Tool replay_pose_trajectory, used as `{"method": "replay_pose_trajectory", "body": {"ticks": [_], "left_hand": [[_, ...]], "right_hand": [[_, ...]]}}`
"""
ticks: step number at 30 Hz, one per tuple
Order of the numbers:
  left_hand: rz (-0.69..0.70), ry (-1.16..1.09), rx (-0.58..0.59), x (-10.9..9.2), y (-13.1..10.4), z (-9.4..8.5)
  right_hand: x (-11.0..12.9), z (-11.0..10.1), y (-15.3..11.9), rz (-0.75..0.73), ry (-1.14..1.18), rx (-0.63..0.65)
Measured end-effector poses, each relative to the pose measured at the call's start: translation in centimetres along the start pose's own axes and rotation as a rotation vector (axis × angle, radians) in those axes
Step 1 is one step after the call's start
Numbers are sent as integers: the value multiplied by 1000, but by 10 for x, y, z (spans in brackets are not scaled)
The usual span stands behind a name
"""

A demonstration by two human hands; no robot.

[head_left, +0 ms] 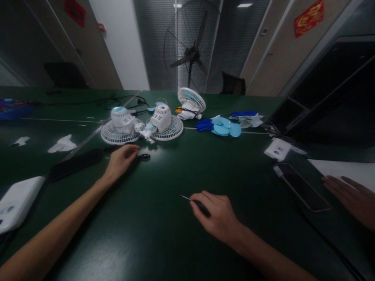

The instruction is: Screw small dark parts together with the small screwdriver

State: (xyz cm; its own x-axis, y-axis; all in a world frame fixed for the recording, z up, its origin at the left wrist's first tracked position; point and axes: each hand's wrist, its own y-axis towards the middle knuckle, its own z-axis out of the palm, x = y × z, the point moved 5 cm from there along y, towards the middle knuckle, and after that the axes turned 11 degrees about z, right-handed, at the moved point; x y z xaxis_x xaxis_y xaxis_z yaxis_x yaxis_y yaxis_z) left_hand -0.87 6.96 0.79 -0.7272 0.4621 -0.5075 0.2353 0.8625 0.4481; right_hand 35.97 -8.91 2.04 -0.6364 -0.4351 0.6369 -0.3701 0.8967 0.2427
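Low over the dark green table, my right hand (216, 214) is closed around the dark handle of a small screwdriver (202, 208). The thin metal shaft points left, away from my fingers. Farther off to the left, my left hand (121, 159) is at the tabletop, thumb and index finger curled together at the tips. Whatever may be between them is too small to make out. Just right of those fingertips lies a small black part (144, 156). Behind this hand are two white fans lying face down, a left one (119, 121) and a right one (162, 119).
A third small fan (191, 103) stands farther back, near light-blue fan blades (227, 127) and blue gloves (204, 124). A phone (301, 186) and white device (277, 149) lie right, beside another person's hand (351, 197). A white box (20, 201) and black case (75, 164) lie left.
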Motion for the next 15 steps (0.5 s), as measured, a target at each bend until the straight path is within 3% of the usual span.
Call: {"method": "replay_pose_trajectory", "body": {"ticks": [5,15], "left_hand": [[21,-243,1,-13,-1,10],[71,-177,16,-19,0,7]], "right_hand": [[-2,1,0,15,-13,16],[-2,1,-1,-9,-28,-14]]}}
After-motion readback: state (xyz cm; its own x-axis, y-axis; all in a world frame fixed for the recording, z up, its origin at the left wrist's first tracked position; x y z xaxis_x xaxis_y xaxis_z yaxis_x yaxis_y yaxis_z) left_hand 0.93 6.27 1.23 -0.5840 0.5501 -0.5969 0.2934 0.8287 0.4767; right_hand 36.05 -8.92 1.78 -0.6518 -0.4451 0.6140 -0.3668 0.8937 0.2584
